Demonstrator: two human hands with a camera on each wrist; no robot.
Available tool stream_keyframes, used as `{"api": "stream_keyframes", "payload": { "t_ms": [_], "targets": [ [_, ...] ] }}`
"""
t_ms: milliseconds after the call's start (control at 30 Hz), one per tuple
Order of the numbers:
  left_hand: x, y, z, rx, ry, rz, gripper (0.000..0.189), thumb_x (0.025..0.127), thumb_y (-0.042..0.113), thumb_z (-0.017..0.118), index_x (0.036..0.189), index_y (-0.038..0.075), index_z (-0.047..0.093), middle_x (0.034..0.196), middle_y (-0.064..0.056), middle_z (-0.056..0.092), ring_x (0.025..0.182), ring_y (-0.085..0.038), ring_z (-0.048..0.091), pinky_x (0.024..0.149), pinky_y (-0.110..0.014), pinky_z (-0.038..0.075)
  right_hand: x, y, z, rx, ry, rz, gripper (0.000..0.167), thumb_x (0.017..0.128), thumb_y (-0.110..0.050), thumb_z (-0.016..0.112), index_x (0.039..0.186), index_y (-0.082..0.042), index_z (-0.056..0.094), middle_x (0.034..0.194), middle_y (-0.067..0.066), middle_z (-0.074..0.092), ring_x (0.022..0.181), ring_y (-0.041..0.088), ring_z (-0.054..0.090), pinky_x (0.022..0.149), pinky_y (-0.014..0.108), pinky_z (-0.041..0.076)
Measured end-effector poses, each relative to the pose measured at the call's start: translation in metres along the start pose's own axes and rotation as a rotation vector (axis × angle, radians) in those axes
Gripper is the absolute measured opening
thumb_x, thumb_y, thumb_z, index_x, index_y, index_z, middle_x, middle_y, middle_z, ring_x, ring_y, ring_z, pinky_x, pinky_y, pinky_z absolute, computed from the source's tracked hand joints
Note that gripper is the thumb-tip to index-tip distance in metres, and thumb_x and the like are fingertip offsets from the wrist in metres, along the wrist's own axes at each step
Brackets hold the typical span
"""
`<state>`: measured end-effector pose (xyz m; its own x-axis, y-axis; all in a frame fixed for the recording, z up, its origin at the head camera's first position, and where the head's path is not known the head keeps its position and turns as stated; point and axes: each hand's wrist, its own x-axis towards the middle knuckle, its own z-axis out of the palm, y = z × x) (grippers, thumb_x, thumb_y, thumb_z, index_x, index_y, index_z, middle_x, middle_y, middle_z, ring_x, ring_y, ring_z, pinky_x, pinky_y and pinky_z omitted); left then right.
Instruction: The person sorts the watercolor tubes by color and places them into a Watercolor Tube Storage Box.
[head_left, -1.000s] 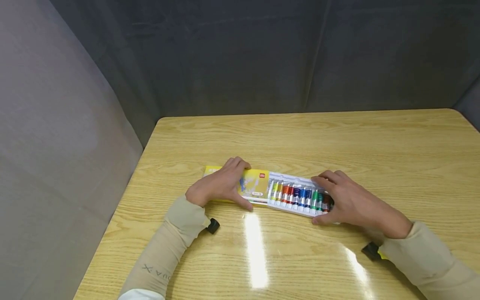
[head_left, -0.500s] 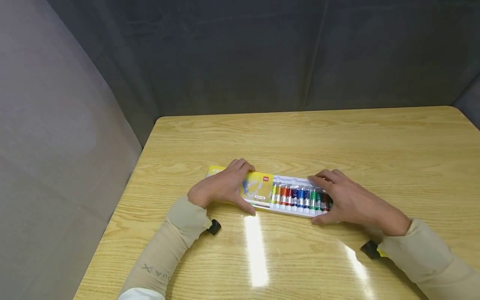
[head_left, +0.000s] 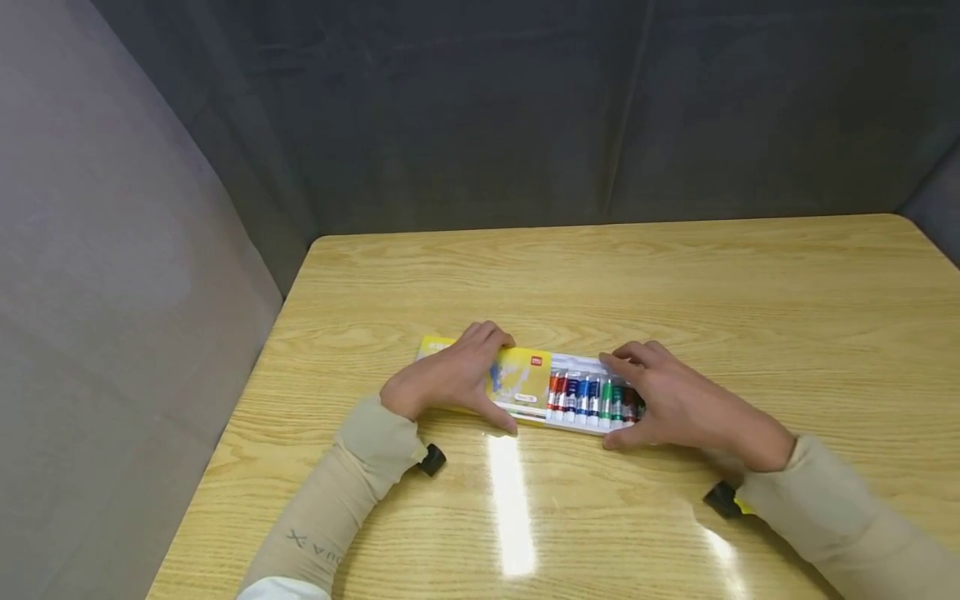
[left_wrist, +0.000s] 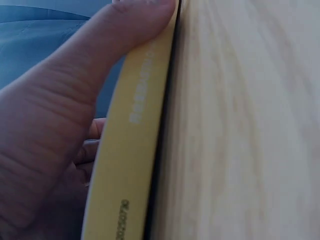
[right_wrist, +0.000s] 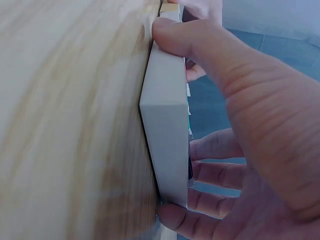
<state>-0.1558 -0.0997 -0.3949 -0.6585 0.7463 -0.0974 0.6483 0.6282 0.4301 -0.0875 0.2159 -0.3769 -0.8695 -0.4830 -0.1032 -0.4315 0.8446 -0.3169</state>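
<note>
A yellow cardboard paint box sleeve [head_left: 522, 377] lies flat on the table, with a white tray [head_left: 576, 362] partly out of its right end. Paint tubes [head_left: 583, 398] in red, blue, green and brown stand in a row in the tray. My left hand [head_left: 448, 377] grips the sleeve across its width, thumb on the near side and fingers over the far side. At the tray's right end my right hand [head_left: 678, 404] holds its two long edges between thumb and fingers. The right wrist view shows the thumb pressed to the white tray wall [right_wrist: 165, 80].
The wooden table [head_left: 600, 283] has a light wood grain and glossy light reflections near its front. Dark cloth [head_left: 480, 125] hangs behind it, and a grey cloth [head_left: 135, 292] hangs at the left.
My right hand has moved left with the tray, which is deeper in the sleeve; the yellow tubes are now covered. The sleeve and my left hand have shifted slightly right.
</note>
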Motion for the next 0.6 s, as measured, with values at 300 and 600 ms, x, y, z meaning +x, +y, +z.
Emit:
{"api": "stream_keyframes", "payload": {
  "t_ms": [300, 600],
  "targets": [
    [0.004, 0.009, 0.003, 0.027, 0.008, 0.022, 0.109, 0.066, 0.07, 0.087, 0.144, 0.008, 0.044, 0.136, -0.004, 0.046, 0.124, -0.017, 0.04, 0.111, -0.032, 0.045, 0.009, -0.009, 0.004, -0.017, 0.022, -0.05, 0.109, 0.072, -0.07, 0.084, 0.15, 0.0, 0.052, 0.141, 0.018, 0.056, 0.121, 0.032, 0.053, 0.096, 0.05, 0.055],
    [0.008, 0.02, 0.006, -0.011, 0.013, 0.005, 0.108, 0.068, 0.071, 0.086, 0.146, 0.009, 0.043, 0.138, -0.002, 0.045, 0.125, -0.016, 0.04, 0.111, -0.031, 0.046, 0.021, -0.023, 0.005, 0.003, 0.046, -0.09, 0.107, 0.072, -0.063, 0.087, 0.148, 0.004, 0.053, 0.14, 0.019, 0.057, 0.116, 0.031, 0.055, 0.093, 0.045, 0.056]
  ]
}}
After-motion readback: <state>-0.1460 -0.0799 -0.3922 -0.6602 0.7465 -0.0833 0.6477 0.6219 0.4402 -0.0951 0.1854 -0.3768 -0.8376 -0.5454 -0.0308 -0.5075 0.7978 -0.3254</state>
